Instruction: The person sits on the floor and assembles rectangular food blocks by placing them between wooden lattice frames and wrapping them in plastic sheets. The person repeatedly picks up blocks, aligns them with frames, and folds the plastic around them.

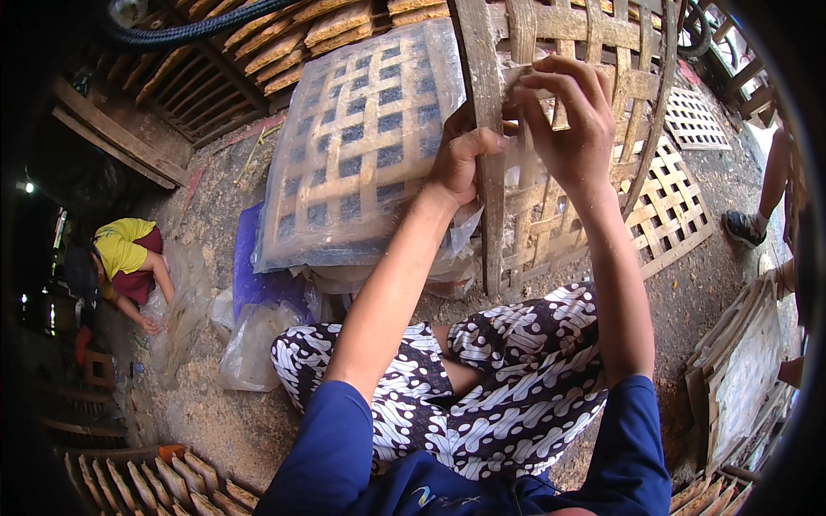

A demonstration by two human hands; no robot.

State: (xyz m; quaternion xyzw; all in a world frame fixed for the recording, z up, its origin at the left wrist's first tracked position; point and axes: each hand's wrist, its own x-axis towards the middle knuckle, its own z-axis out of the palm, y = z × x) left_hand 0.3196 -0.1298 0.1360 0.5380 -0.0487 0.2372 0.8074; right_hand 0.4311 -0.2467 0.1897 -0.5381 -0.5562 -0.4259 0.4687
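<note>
A woven bamboo rack (551, 199) with a wooden edge bar (489, 206) stands upright in front of me. My left hand (462, 156) is closed round that bar, its thumb lying across the front. On the other side of the bar, my right hand (575, 120) is raised against the lattice with its fingers bent together near the bar. What its fingertips pinch, if anything, I cannot make out. Left of the rack lies another woven lattice panel (366, 142) under clear plastic sheeting, on top of a stack.
Blue plastic (258, 258) and a crumpled clear bag (258, 348) lie beside the stack. More woven racks (671, 206) lean at right, near another person's shoe (744, 228). A person in a yellow shirt (125, 245) bends over sheeting at left. Slabs (335, 26) line racks at the back.
</note>
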